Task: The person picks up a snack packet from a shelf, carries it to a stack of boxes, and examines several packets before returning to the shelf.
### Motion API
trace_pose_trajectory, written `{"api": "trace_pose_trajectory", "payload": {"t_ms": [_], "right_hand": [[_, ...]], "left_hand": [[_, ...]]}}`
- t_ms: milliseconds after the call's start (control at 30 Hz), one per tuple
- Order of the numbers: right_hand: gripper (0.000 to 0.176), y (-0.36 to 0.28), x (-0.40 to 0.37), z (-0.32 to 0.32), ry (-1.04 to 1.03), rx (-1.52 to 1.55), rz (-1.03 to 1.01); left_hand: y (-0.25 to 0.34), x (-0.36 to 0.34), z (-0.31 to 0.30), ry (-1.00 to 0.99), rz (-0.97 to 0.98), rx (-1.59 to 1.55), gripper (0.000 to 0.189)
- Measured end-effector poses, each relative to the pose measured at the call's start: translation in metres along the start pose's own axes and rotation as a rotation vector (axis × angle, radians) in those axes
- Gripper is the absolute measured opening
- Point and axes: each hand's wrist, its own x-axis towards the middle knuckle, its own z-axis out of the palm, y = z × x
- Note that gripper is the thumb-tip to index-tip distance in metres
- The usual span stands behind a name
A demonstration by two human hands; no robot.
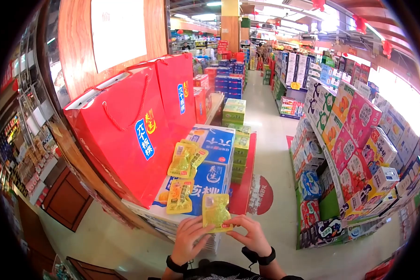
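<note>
Between my two hands is a yellow plastic snack packet (215, 211), held by its lower edge above the front of the blue boxes. My left hand (191, 237) has its fingers on the packet's lower left corner. With thumb and fingers, my right hand (250, 234) pinches the lower right corner. Another yellow packet (179, 196) lies just left of it on the blue drink carton (212, 179). Farther back, a small pile of similar yellow packets (184, 160) rests against the red bag. A dark band is on each wrist.
Large red gift bags (126, 135) stand along the left of the cartons, against a wooden pillar (74, 46). Green boxes (234, 112) are stacked behind. Across the aisle floor (266, 154), a shelf of drink cartons (350, 144) fills the right side.
</note>
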Motion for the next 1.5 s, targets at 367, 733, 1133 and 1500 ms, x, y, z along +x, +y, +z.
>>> {"api": "trace_pose_trajectory", "payload": {"t_ms": [367, 733, 1133, 1500], "right_hand": [[0.017, -0.001, 0.000, 0.005, 0.046, -0.004, -0.014], [0.013, 0.003, 0.006, 0.014, 0.091, -0.048, -0.037], [0.016, 0.001, 0.003, 0.012, 0.113, -0.030, -0.021], [0.015, -0.002, 0.002, 0.011, 0.061, -0.067, -0.035]], "left_hand": [[0.001, 0.003, 0.002, 0.061, 0.000, 0.003, 0.026], [0.000, 0.009, 0.007, 0.178, -0.074, -0.037, 0.020], [-0.001, 0.007, 0.008, 0.162, -0.096, -0.027, 0.025], [-0.004, 0.005, 0.010, 0.196, -0.080, -0.039, 0.024]]}}
